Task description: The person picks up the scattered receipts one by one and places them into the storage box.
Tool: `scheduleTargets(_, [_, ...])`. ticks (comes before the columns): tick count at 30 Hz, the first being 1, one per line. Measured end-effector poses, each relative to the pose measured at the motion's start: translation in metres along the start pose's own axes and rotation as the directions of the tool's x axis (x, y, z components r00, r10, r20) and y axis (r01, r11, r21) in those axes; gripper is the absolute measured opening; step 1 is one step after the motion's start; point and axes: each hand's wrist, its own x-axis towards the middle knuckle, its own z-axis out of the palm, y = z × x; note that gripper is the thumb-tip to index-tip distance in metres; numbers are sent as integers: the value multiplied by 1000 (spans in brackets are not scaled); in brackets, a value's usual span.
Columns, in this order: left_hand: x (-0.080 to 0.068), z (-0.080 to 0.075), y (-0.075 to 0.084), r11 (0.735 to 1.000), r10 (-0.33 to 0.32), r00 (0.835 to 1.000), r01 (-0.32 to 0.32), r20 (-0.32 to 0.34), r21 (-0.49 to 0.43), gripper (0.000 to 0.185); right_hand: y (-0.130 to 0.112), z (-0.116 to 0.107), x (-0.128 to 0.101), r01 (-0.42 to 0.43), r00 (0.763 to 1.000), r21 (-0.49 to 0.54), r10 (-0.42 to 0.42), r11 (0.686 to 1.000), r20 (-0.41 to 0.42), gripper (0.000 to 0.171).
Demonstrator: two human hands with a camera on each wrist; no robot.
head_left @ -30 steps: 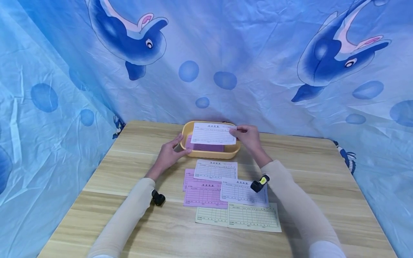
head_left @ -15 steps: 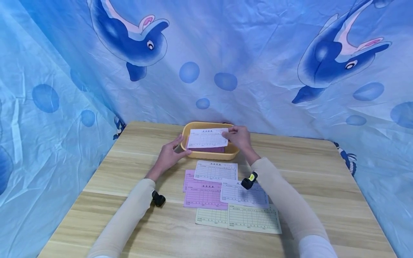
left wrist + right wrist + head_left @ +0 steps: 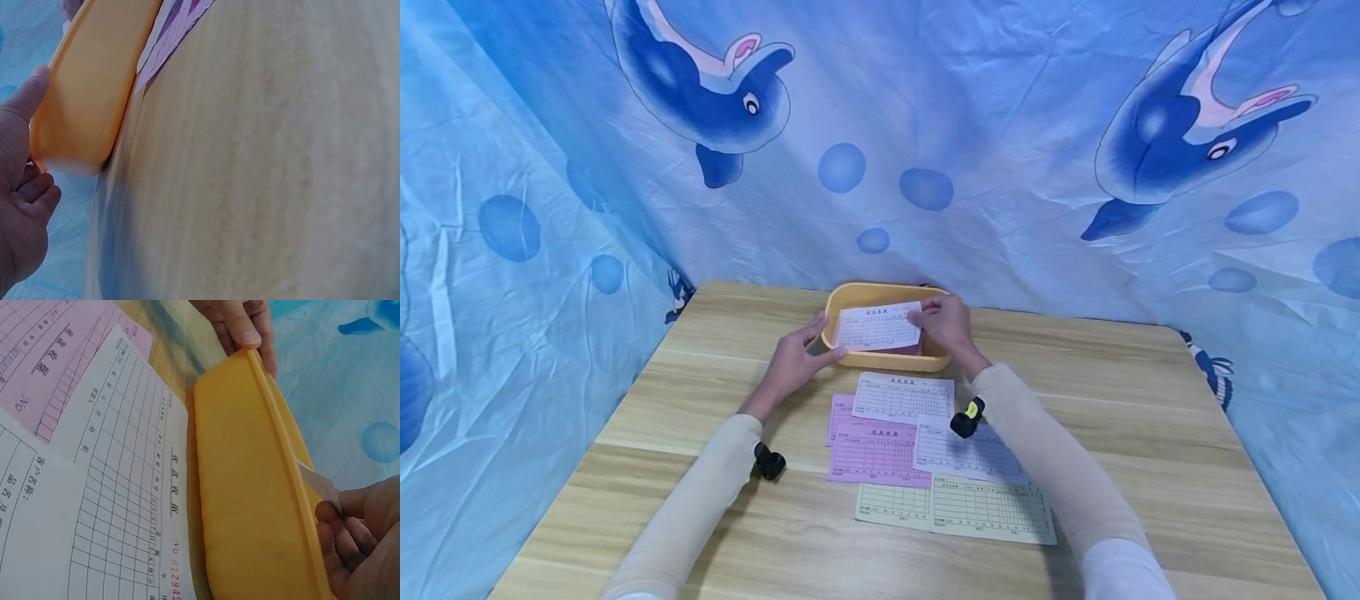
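A white receipt slip [image 3: 874, 327] with a printed table is pinched at its right edge by my right hand [image 3: 949, 322]. It slants inside the yellow plastic basket [image 3: 887, 362], over purple slips [image 3: 912, 349] lying there. In the right wrist view, thumb and fingers of the right hand [image 3: 369, 537] hold the slip's corner [image 3: 322, 484] behind the basket's rim. My left hand [image 3: 792, 362] grips the basket's left end, thumb at the front rim and fingers round the side. The left wrist view shows that thumb against the basket wall [image 3: 94, 94], other fingers curled at the end.
In front of the basket, overlapping slips lie on the wooden table [image 3: 700, 392]: white ones [image 3: 902, 396] nearest it, pink ones [image 3: 876, 454] at left, pale green ones [image 3: 992, 510] nearest me. A blue dolphin-print curtain [image 3: 985, 150] hangs behind the table and along its sides.
My right hand has moved left and slightly down with the white slip, which now sits lower in the basket and tilts. My left hand has kept its place on the basket.
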Motion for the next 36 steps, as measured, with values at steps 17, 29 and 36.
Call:
scheduleTargets(17, [1, 2, 1, 1000, -1, 1000, 1, 4, 9, 92, 0, 2, 4, 39, 998, -97, -35, 995, 43, 22])
scheduleTargets(29, [1, 1, -1, 1000, -5, 1000, 5, 2, 18, 93, -2, -41, -12, 180, 976, -9, -178, 984, 122, 32])
scheduleTargets(36, [0, -1, 0, 1000, -1, 1000, 1, 2, 27, 93, -1, -74, -37, 244, 963, 50, -248, 968, 109, 35])
